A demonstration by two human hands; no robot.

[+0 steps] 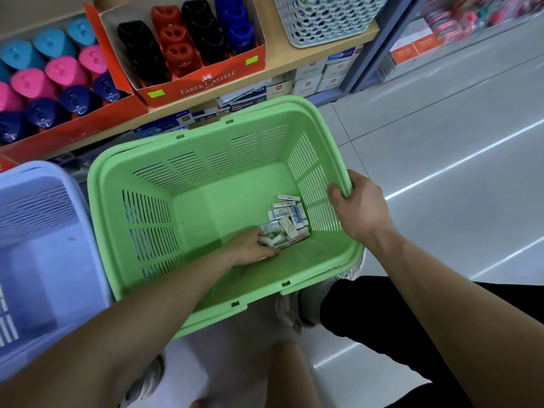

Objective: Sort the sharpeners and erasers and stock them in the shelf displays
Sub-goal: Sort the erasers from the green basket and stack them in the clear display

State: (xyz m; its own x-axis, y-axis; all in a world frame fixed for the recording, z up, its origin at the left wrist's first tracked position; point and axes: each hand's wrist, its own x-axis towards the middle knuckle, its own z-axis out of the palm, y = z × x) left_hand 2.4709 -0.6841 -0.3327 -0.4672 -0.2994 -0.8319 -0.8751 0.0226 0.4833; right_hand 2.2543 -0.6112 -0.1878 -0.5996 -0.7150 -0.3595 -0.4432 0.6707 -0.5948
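Head view: a blue basket stood at far left, just beside the green basket. Above both, boxed sharpeners sat on the shelf.

The left hand was reaching down into the green basket. Its fingers and thumb were closed on erasers at the near-left edge of the pile. The pile lay heaped against the basket's right wall, to the right of and just beyond that hand. The long axes of the pieces pointed in mixed directions.

The right hand gripped the basket's right rim, thumb inside the wall and fingers wrapped outside.

Assessment: the left hand was nearer the pile and the only one free. Any lift would have to rise forward over the far rim toward the shelf.
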